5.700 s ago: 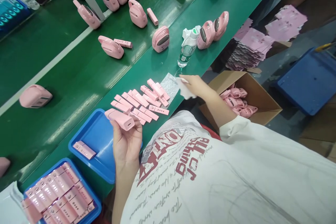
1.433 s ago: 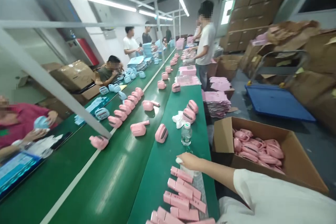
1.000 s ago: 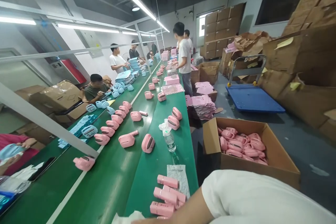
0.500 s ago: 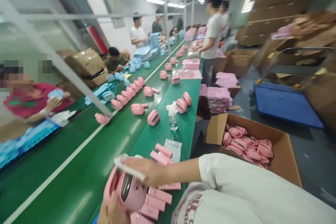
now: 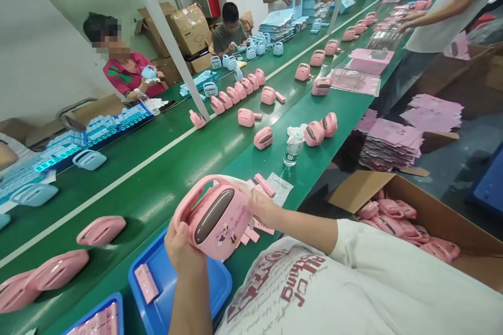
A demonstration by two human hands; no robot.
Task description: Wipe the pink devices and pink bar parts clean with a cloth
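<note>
My left hand (image 5: pixel 181 248) grips a pink plastic handled case (image 5: pixel 231 214) by its left side, thumb on the front near the handle. The case is tilted and has a dark oval window and a cartoon mouse print. My right hand (image 5: pixel 267 209) is against the case's right side, blurred, its fingers partly hidden. A bit of white cloth (image 5: pixel 248 184) shows at that edge. Below the case lies a blue tray (image 5: pixel 216 277) with a pink stick-shaped piece (image 5: pixel 146 282) in it. More pink pieces (image 5: pixel 264 185) lie on the green table behind my right hand.
Pink cases (image 5: pixel 263 137) stand along the green belt (image 5: pixel 157 188). A water bottle (image 5: pixel 293 149) is ahead, topped with white tissue. A carton (image 5: pixel 416 193) of pink cases sits at the right. Across the belt a person (image 5: pixel 131 70) holds a blue case; other people work farther along.
My view has swung left and the blue trays have come into sight. The pink case is raised and turned, its print facing me. My right hand has moved from its top to its right side.
</note>
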